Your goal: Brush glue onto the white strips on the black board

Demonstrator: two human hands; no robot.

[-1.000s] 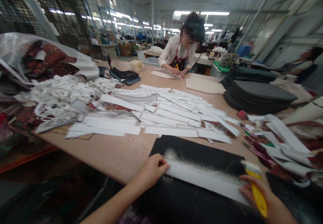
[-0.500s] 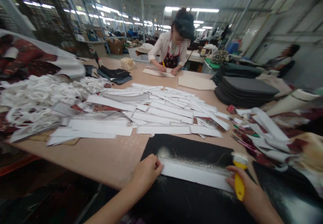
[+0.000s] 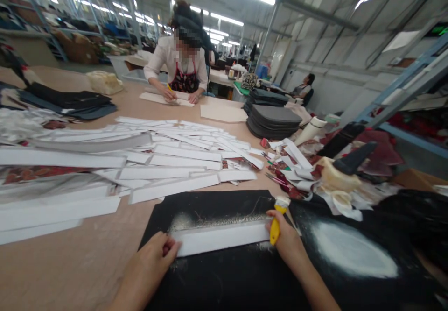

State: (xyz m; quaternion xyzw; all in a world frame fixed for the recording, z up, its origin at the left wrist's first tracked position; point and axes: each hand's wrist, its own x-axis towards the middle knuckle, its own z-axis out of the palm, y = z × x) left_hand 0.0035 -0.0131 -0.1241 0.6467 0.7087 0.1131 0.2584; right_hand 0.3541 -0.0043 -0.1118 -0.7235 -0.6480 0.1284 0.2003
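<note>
A white strip with a grey edge point(image 3: 224, 239) lies across a black sheet point(image 3: 210, 278) in front of me. My left hand point(image 3: 154, 255) pinches the strip's left end between thumb and fingers. At the other end, my right hand point(image 3: 285, 236) holds a yellow-handled paintbrush point(image 3: 275, 229), bristles pointing away from me. The fingertips of that hand also touch the strip's right end. Pale residue point(image 3: 217, 222) streaks the black sheet along the strip's far edge.
Many similar white strips point(image 3: 175, 173) lie piled beyond the sheet. Scissors point(image 3: 275, 179) and scraps point(image 3: 297, 154) are at the right, near a whitish-smeared black surface point(image 3: 353, 250). Across the table point(image 3: 87, 255), a person point(image 3: 178, 63) works on pale boards. Dark stacked pieces point(image 3: 273, 119) stand nearby.
The view has swung to the right, so the table's contents appear further left. Both hands stay at the ends of the strip, and the paintbrush remains in my right hand.
</note>
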